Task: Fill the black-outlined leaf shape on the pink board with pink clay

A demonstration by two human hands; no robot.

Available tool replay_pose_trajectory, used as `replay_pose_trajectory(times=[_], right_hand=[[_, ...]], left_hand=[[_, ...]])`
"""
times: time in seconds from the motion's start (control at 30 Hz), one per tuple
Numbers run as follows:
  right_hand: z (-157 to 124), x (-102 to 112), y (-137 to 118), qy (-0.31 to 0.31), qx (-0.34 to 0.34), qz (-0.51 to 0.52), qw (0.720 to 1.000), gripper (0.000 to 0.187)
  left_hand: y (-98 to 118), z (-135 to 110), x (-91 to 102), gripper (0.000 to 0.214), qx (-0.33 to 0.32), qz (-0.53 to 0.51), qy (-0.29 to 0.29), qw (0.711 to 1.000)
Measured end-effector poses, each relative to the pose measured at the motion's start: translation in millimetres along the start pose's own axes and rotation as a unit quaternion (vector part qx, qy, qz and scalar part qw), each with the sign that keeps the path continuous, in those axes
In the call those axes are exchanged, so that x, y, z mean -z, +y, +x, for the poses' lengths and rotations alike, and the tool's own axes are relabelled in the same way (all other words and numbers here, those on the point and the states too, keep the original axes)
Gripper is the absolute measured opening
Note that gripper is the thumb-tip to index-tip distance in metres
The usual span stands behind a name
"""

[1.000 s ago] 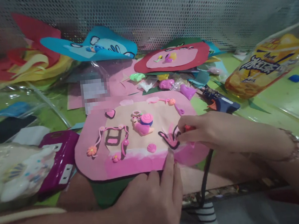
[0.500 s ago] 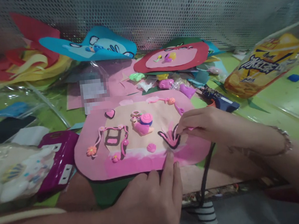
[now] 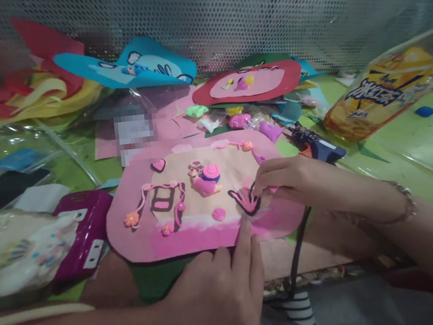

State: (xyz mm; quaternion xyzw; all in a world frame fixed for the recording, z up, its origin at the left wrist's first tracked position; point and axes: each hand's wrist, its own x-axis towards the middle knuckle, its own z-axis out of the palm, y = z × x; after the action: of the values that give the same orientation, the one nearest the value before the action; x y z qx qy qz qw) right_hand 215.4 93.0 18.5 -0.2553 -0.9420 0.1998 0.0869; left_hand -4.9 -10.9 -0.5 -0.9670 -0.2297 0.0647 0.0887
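Observation:
A pink paper card (image 3: 127, 191) with a cream middle lies in front of me, decorated with modelling clay. On it are a clay snail (image 3: 207, 179), a heart (image 3: 158, 165), a framed square with flowers, and a pink clay plant (image 3: 247, 199) outlined in black. My right hand (image 3: 295, 180) bends over the plant's right side, its thumb and fingertips pinched together; whatever they hold is hidden. A bit of pink shows beneath these fingers. My left hand (image 3: 224, 284) rests at the card's lower edge, index finger stretched onto the magenta band below the plant.
Behind the card lie several lumps of clay (image 3: 240, 121), a red paper picture (image 3: 213, 92) and a blue paper picture (image 3: 116, 72). A drink bottle (image 3: 378, 96) leans at right. A purple case (image 3: 81, 226) and clear pouch (image 3: 26, 252) sit left. Perforated metal (image 3: 225, 18) stands behind.
Almost nothing differs. The view has shifted very slightly; my right fingertips have moved a touch left at the clay plant, while my left hand keeps its place on the card.

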Motion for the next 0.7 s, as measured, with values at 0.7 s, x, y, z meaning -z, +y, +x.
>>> replay_pose_trajectory(times=[0.7], right_hand=[[-3.1, 2.5, -3.0, -0.018, -0.024, -0.062, 0.998, 0.035]], left_hand=[[1.0, -0.3, -1.3, 0.048, -0.002, 0.011, 0.007, 1.000]])
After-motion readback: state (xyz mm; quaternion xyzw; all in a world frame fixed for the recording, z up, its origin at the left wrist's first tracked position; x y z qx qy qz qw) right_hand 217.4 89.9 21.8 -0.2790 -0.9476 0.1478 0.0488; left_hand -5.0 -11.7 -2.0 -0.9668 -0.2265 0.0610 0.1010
